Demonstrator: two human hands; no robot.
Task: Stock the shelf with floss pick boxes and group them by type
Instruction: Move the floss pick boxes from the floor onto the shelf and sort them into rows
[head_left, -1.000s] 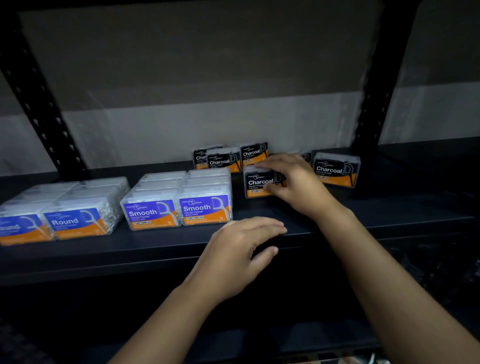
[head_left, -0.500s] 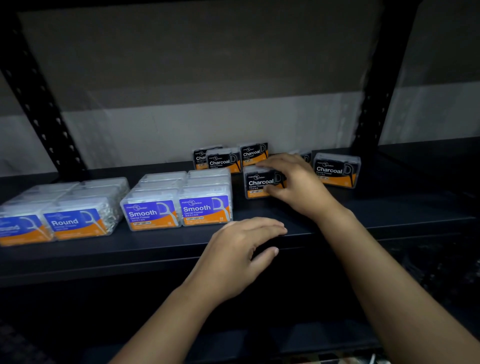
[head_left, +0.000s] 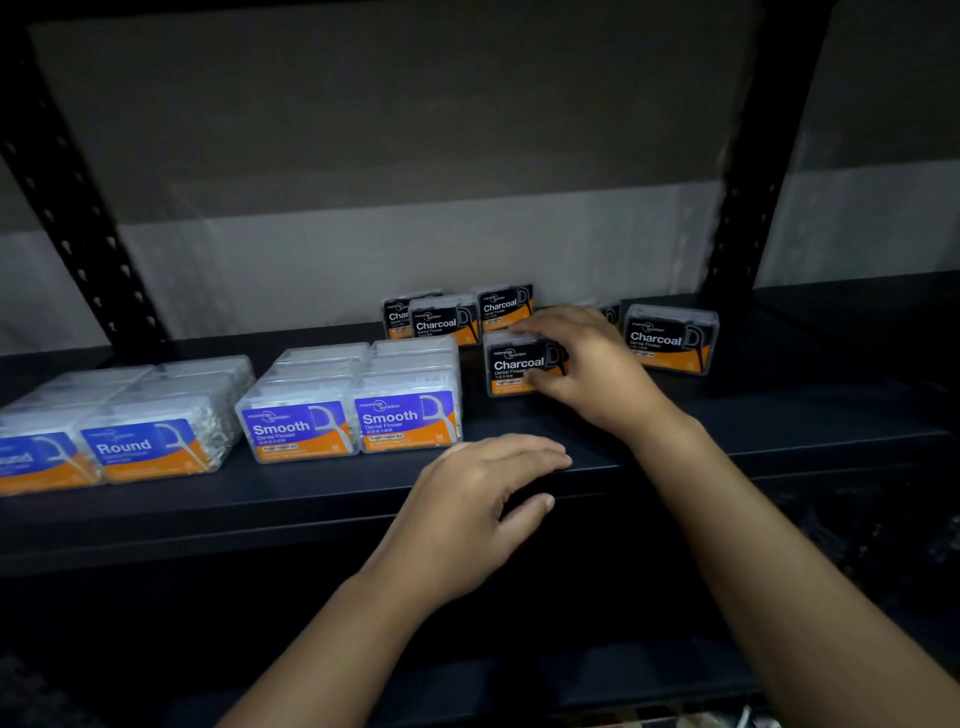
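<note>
Along the shelf's front edge, a clear box (head_left: 148, 447) at the left reads "Round"; two clear boxes (head_left: 298, 428) (head_left: 408, 415) near the middle read "Smooth Dental Flosser". Toward the back edge, black boxes (head_left: 441, 323) (head_left: 504, 306) (head_left: 519, 364) (head_left: 670, 338) read "Charcoal"; smaller print is illegible

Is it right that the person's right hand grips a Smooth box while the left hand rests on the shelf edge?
Not quite. The head view shows the right hand gripping a Charcoal box, not a Smooth one. The left hand does rest on the shelf edge.
</note>
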